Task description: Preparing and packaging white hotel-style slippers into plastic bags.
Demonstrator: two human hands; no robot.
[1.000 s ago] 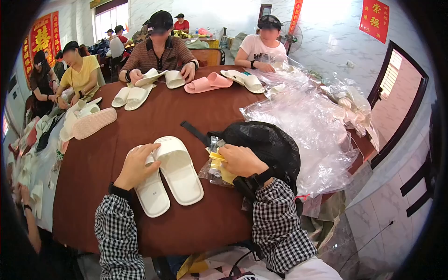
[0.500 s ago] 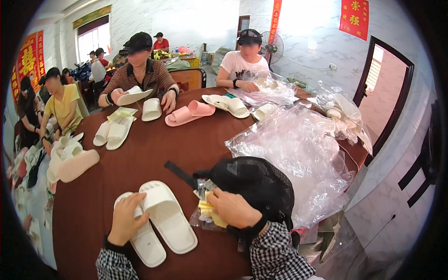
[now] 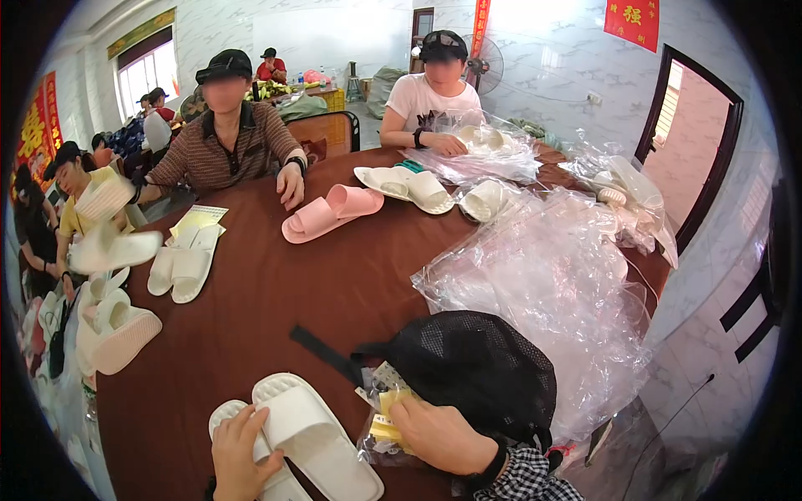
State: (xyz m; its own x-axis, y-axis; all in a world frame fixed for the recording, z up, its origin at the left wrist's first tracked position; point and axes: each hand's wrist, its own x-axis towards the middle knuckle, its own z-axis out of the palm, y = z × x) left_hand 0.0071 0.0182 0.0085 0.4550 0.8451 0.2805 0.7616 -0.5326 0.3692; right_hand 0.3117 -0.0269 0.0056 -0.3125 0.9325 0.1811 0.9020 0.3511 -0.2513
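A pair of white slippers lies side by side on the brown-covered table in front of me. My left hand (image 3: 241, 455) is on the left slipper (image 3: 224, 415), its fingers over the strap and its thumb towards the other slipper (image 3: 338, 447). To the right, my right hand (image 3: 443, 436) pinches yellow paper slips (image 3: 386, 428) at a small clear plastic bag (image 3: 368, 449). Its fingertips partly hide the slips. Just beyond that hand sits a black mesh item (image 3: 476, 363) with a strap, perhaps a cap or bag.
Clear plastic bags (image 3: 535, 292) are heaped at the right. Pink slippers (image 3: 330, 215) and white slippers (image 3: 405, 188) lie along the far side, another white pair (image 3: 184, 265) at left. A co-worker (image 3: 225, 142) in brown swings blurred white slippers (image 3: 117, 249) leftward; another (image 3: 434, 104) sits opposite.
The co-worker in brown has carried white slippers to the left pile. My view has shifted a little. The yellow slips show more spread at my right hand; my left hand stays on the slipper.
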